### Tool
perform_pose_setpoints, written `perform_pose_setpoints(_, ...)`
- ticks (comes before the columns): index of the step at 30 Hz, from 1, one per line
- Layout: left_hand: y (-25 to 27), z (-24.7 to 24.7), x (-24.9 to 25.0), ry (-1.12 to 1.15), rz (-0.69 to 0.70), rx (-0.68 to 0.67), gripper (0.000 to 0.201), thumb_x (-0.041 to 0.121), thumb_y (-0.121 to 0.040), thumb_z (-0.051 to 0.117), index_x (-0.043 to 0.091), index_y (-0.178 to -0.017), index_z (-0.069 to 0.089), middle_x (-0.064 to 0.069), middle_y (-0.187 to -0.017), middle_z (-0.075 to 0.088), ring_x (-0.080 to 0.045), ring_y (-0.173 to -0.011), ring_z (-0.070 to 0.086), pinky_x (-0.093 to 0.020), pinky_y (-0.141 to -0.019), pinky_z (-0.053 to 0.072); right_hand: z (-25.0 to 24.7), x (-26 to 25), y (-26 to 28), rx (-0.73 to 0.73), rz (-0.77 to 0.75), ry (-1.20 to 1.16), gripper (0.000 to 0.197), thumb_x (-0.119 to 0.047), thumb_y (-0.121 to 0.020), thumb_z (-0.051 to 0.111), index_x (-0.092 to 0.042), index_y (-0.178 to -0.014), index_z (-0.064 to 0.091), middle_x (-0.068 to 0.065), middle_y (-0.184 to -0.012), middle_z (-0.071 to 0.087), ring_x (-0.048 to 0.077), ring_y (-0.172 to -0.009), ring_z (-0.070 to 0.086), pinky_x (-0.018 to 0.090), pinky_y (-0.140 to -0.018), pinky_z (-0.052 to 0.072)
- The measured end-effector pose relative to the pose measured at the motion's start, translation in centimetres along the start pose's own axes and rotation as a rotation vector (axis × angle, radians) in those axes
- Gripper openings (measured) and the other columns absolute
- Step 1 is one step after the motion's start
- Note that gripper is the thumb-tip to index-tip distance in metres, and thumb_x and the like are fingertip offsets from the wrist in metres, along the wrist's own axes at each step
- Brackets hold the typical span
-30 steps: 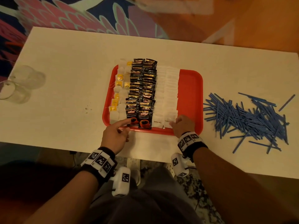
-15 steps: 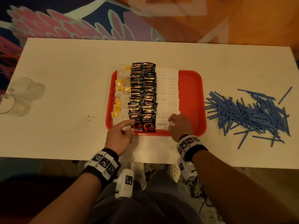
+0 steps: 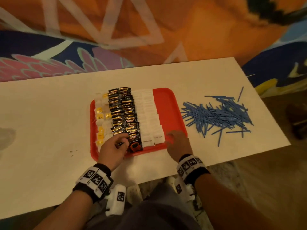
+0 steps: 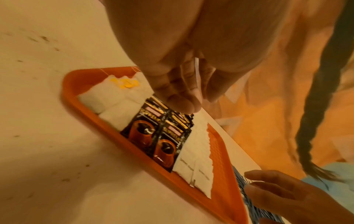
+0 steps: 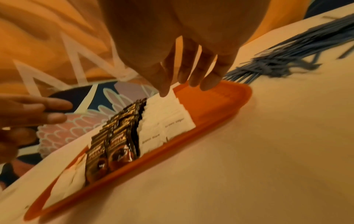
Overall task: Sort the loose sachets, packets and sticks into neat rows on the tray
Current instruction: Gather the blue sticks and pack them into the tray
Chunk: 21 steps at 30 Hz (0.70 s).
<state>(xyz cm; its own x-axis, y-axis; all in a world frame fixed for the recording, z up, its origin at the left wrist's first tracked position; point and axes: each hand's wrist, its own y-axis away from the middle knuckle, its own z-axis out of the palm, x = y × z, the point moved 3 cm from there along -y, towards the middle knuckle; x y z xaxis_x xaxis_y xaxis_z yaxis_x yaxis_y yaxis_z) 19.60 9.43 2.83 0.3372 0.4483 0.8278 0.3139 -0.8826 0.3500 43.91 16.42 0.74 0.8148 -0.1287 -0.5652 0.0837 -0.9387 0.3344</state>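
A red tray (image 3: 167,110) lies mid-table with lengthwise rows: tea bags (image 3: 101,117) at the left, two columns of black coffee sachets (image 3: 123,113), then two columns of white sugar sachets (image 3: 147,117). A bare red strip remains at its right. My left hand (image 3: 123,138) rests relaxed fingers on the near coffee sachets (image 4: 153,133). My right hand (image 3: 171,136) hovers with straight fingers over the bare strip (image 5: 210,103), just right of the white sachets (image 5: 164,118), holding nothing. Loose blue sticks (image 3: 217,115) lie heaped on the table right of the tray.
The white table (image 3: 49,122) stretches bare to the left, with a faint clear glass item (image 3: 6,135) at its left edge. Its near edge runs just below my wrists. A patterned carpet lies beyond the far edge.
My right hand has slid right, off the near white sachets to the bare strip. My left hand has moved up onto the near coffee sachets. The head view has tilted.
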Motion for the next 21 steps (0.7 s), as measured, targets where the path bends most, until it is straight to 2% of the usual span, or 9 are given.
perform_pose_setpoints(3, -0.9, 2.1, 2.2, -0.067, 0.056, -0.074, 0.019, 0.022, -0.095, 0.063, 0.038, -0.106, 0.064, 0.005, -0.101, 0.068, -0.022, -0.084, 0.066, -0.037, -0.073, 0.054, -2.5, 2.1, 2.1, 0.098, 0.019, -0.042, 0.027, -0.020, -0.091, 0.064, -0.020, -0.117, 0.061, -0.002, -0.115, 0.059, 0.015, -0.100, 0.057, 0.022, -0.086, 0.042)
perform_pose_setpoints(6, -1.6, 5.5, 5.1, -0.161, 0.121, -0.183, 0.019, 0.022, -0.094, 0.065, 0.031, -0.111, 0.063, 0.010, -0.098, 0.064, -0.015, -0.085, 0.063, -0.026, -0.069, 0.046, -4.8, 4.8, 3.7, 0.156, 0.086, -0.060, 0.025, -0.023, -0.090, 0.066, -0.021, -0.115, 0.061, -0.007, -0.101, 0.056, 0.008, -0.081, 0.053, 0.018, -0.076, 0.039)
perform_pose_setpoints(9, -2.6, 10.0, 7.7, -0.229, 0.128, -0.290, 0.023, 0.023, -0.091, 0.069, 0.027, -0.113, 0.061, 0.005, -0.098, 0.064, -0.018, -0.089, 0.064, -0.032, -0.080, 0.052, -6.6, 7.7, 4.2, 0.197, 0.160, -0.084, 0.021, -0.025, -0.089, 0.068, -0.024, -0.109, 0.062, -0.008, -0.095, 0.056, 0.006, -0.075, 0.054, 0.019, -0.073, 0.040)
perform_pose_setpoints(11, -3.3, 13.2, 9.4, -0.313, 0.120, -0.356, 0.033, 0.026, -0.090, 0.070, 0.022, -0.121, 0.060, 0.003, -0.107, 0.064, -0.023, -0.100, 0.063, -0.035, -0.091, 0.050, -7.7, 9.6, 4.2, 0.219, 0.209, -0.108, 0.019, -0.026, -0.088, 0.070, -0.027, -0.105, 0.062, -0.009, -0.093, 0.057, 0.006, -0.073, 0.055, 0.022, -0.073, 0.044)
perform_pose_setpoints(13, -4.3, 16.5, 11.4, -0.475, 0.184, -0.429, 0.045, 0.030, -0.090, 0.069, 0.020, -0.132, 0.055, 0.000, -0.122, 0.060, -0.024, -0.114, 0.058, -0.034, -0.100, 0.045, -8.7, 11.6, 3.8, 0.230, 0.238, -0.131, 0.018, -0.027, -0.087, 0.070, -0.030, -0.102, 0.060, -0.008, -0.093, 0.058, 0.008, -0.073, 0.057, 0.025, -0.075, 0.048)
perform_pose_setpoints(17, -7.6, 23.2, 14.9, -0.792, 0.393, -0.501, 0.060, 0.034, -0.089, 0.068, 0.019, -0.141, 0.044, -0.008, -0.140, 0.046, -0.030, -0.126, 0.046, -0.036, -0.104, 0.039, -11.0, 15.3, 2.1, 0.199, 0.250, -0.189, 0.017, -0.026, -0.088, 0.070, -0.028, -0.103, 0.060, -0.005, -0.097, 0.059, 0.013, -0.078, 0.061, 0.031, -0.078, 0.052)
perform_pose_setpoints(21, -11.1, 29.4, 17.2, -1.204, 0.598, -0.575, 0.089, 0.041, -0.082, 0.074, 0.023, -0.153, 0.025, -0.010, -0.155, 0.026, -0.035, -0.140, 0.028, -0.047, -0.113, 0.033, -13.4, 18.4, -0.5, 0.152, 0.245, -0.247, 0.018, -0.025, -0.089, 0.068, -0.024, -0.106, 0.061, -0.003, -0.100, 0.059, 0.019, -0.083, 0.063, 0.036, -0.081, 0.054)
